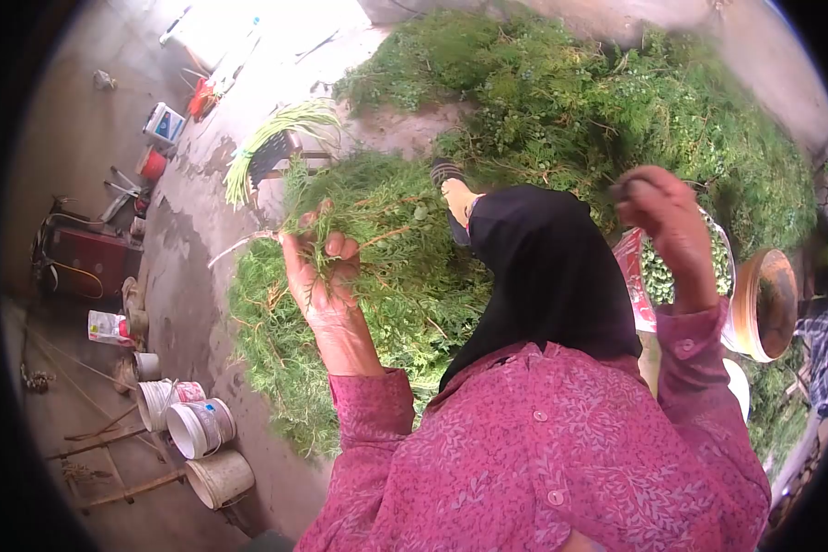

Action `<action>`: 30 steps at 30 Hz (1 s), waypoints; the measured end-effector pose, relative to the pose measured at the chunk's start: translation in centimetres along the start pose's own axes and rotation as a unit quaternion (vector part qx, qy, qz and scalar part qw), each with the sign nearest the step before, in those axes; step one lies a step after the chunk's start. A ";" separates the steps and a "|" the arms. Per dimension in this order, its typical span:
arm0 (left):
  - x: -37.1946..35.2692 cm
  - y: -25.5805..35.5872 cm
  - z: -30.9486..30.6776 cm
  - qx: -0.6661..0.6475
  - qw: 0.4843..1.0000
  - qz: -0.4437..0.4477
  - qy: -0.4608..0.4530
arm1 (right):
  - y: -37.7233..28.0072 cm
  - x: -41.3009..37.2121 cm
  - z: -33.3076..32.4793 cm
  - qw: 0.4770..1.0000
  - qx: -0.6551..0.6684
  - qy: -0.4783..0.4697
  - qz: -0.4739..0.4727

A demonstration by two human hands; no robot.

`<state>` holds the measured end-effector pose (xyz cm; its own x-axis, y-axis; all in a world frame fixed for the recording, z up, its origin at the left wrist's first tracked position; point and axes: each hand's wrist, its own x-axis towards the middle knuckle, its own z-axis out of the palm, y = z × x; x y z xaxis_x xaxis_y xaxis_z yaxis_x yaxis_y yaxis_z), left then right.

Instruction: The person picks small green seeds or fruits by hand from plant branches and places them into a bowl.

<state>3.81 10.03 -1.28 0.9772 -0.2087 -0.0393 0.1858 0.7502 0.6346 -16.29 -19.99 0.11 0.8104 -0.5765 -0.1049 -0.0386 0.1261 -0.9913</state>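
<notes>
My left hand (322,276) is closed around a leafy evergreen branch (382,221), whose pale bare stem sticks out to the left. Feathery green leaves partly cover its fingers. My right hand (673,225) is raised at the right with curled fingers, slightly blurred; whatever is in it, if anything, cannot be made out. Just below and behind that hand is a container with small green pieces (658,274) in it, with red and white plastic at its side. Under my left hand spreads a low pile of cut evergreen branches (294,368).
A larger heap of branches (561,92) lies ahead and to the right. A bundle of long green strips (281,138) rests on a small stool. Several white buckets (193,431) line the left side. A round orange-brown tub (765,304) stands at the right.
</notes>
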 end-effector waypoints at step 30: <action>-1.5 -3.2 -1.8 0.389 0.913 -0.096 -0.076 | 4.2 5.5 16.0 0.913 -0.053 -0.404 0.025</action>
<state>1.90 9.08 -4.61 0.8976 -0.4186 -0.1380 0.1657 0.0304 0.9857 -2.64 -9.77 -3.34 0.9712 0.2163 -0.0995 -0.1090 0.0325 -0.9935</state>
